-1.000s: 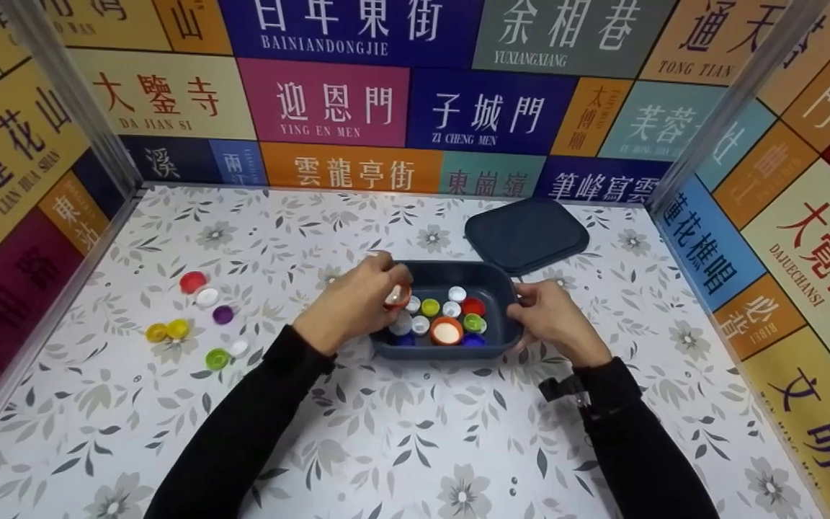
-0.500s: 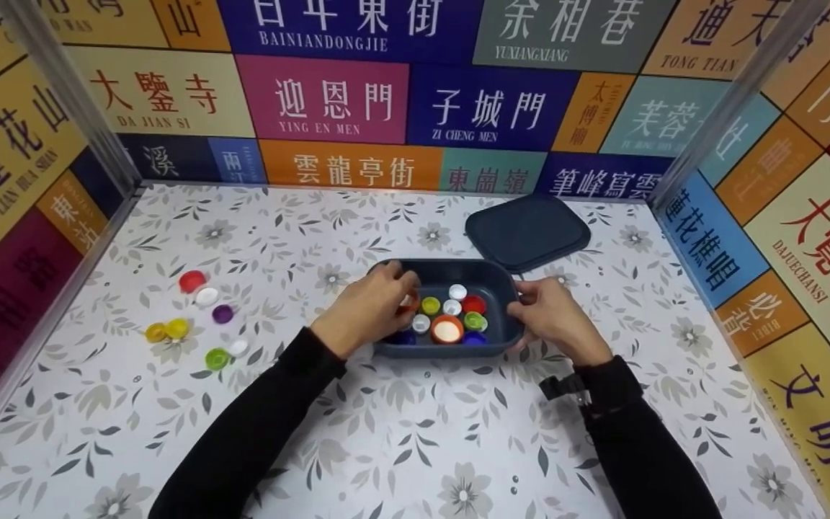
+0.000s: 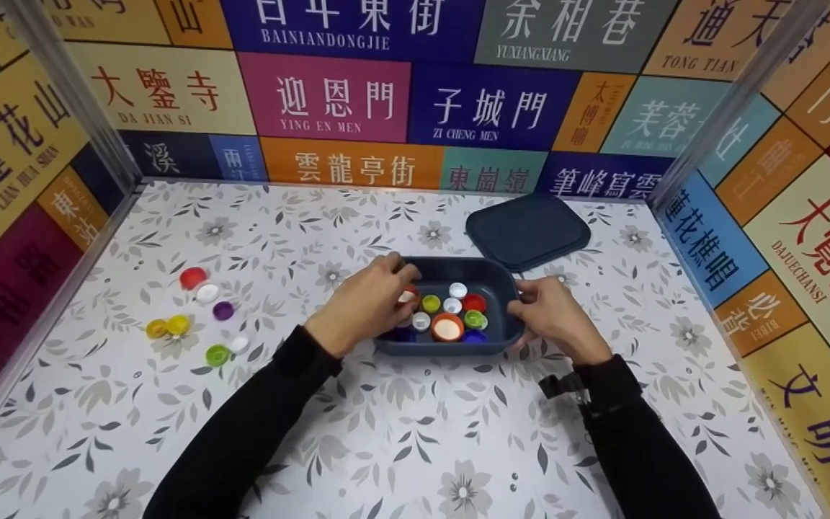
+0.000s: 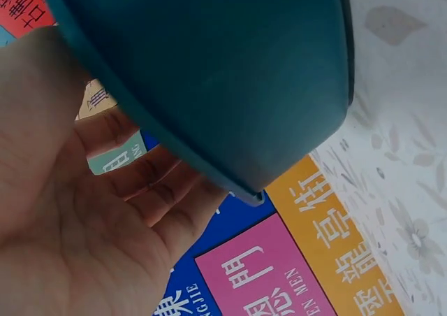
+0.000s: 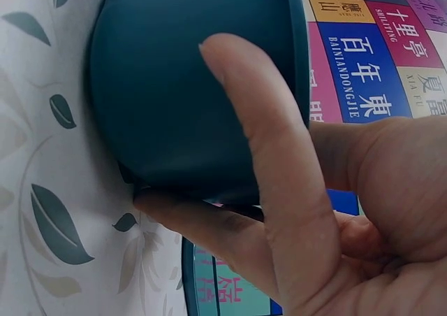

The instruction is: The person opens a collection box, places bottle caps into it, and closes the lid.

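Note:
A dark blue-grey plastic box (image 3: 451, 348) stands in the middle of the table with several bottle caps inside, among them an orange one (image 3: 447, 329), a red one (image 3: 474, 303) and a yellow one (image 3: 430, 303). My left hand (image 3: 363, 303) reaches over its left end, and the fingertips pinch another orange bottle cap (image 3: 408, 295) just inside. In the left wrist view the box wall (image 4: 230, 71) hides the fingertips and that cap. My right hand (image 3: 555, 317) grips the box's right end, thumb at the rim; the right wrist view shows fingers (image 5: 269, 134) against its outer wall.
Several loose caps lie on the table at left: red (image 3: 193, 278), white (image 3: 207, 293), purple (image 3: 222, 311), yellow (image 3: 178, 324) and green (image 3: 217, 355). A dark lid (image 3: 529, 231) lies flat behind the box. Printed walls enclose the back and sides.
The left hand has lowered the orange cap from above the box's left end to just inside it, then shifted slightly left. The right hand and the box stay in place.

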Tool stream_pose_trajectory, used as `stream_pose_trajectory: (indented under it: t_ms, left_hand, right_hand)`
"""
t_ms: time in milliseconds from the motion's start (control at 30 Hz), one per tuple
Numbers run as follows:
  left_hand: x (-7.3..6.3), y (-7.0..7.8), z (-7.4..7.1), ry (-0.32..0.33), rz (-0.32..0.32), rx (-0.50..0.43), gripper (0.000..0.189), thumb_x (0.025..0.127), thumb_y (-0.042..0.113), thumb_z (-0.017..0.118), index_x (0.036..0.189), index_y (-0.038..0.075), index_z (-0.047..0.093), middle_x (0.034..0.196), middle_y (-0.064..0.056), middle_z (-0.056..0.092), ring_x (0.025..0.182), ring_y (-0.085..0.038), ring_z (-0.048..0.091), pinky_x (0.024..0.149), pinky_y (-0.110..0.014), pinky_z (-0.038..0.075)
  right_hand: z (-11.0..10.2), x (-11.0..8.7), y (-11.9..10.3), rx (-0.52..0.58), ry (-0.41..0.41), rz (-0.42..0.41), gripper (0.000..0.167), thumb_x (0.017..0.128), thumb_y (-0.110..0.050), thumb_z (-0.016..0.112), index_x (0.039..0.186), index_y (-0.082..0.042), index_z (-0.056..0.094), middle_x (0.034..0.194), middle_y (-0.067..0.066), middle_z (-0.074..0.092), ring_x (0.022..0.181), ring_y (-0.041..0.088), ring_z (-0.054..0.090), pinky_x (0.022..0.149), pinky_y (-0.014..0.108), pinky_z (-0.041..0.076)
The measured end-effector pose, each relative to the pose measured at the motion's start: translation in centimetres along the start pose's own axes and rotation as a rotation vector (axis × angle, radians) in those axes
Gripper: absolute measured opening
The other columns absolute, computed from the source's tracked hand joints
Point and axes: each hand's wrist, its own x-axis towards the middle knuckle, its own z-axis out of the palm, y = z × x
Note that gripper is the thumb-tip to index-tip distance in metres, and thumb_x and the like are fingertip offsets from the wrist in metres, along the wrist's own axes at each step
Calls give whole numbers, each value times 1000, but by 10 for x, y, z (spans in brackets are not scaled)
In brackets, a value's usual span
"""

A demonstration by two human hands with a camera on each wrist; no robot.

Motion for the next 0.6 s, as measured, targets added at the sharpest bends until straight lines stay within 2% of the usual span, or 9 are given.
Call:
stream_pose_trajectory:
  t_ms: [133,267,433,600]
  left_hand:
    - [-2,-2,-6,6,-6,2,43,108,27,84,144,5,74,128,-19,71,114,-37,75,98,-52,70]
    - [-5,-9,-10,15,-44,20,46,108,28,84,148,8,74,134,-18,71,118,-36,75,101,-52,70]
    - [-9,-25,-23,43,-100,36,51,108,31,84,152,11,71,145,-20,70,129,-41,74,108,-57,68]
    - [-20,-50,-40,79,-203,2,57,106,34,86,155,11,69,153,-23,66,136,-45,71,110,-61,67]
  right_hand:
    - [-1,0,0,7,2,0,56,112,-2,62,168,3,58,132,38,79,65,21,83,61,37,71]
    - [-1,-1,1,9,0,-1,57,111,-2,62,169,3,57,135,39,78,65,20,83,62,37,71]
    - [0,0,0,8,-1,-6,58,111,-1,62,168,3,57,137,40,77,66,22,83,62,37,71]
    - [1,0,1,22,-8,-16,55,110,0,60,164,6,60,136,39,77,69,24,84,61,37,71]
